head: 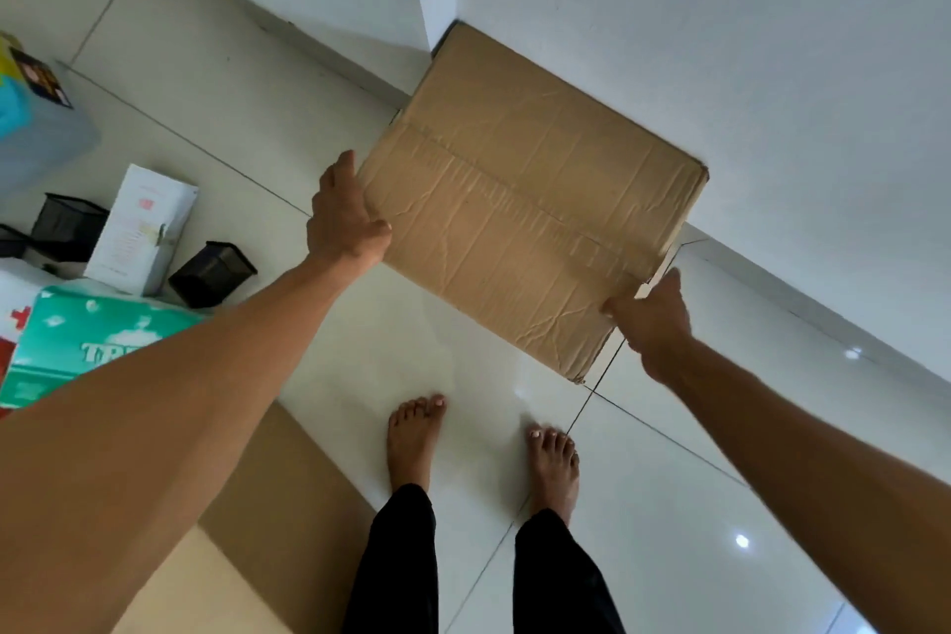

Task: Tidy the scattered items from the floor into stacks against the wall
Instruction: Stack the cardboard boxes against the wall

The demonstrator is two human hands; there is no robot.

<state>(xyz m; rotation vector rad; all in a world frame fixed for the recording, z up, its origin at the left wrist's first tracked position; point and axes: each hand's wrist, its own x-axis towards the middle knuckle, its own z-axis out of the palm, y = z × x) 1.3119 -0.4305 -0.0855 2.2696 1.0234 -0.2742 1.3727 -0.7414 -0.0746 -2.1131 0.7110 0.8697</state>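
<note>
A large brown cardboard box (520, 201), creased and taped along its top, sits in the corner with its far edges against the white wall (720, 41). My left hand (346, 216) grips the box's near left corner, thumb on top. My right hand (651, 319) holds the near right edge, fingers curled over it. Both arms reach forward from the bottom of the view.
At left on the tiled floor lie a white box (146, 229), two black mesh bins (212, 273) (67, 227), a green package (87, 345), and a clear plastic tub (36, 139). A flat cardboard sheet (267, 520) lies by my bare feet (411, 438).
</note>
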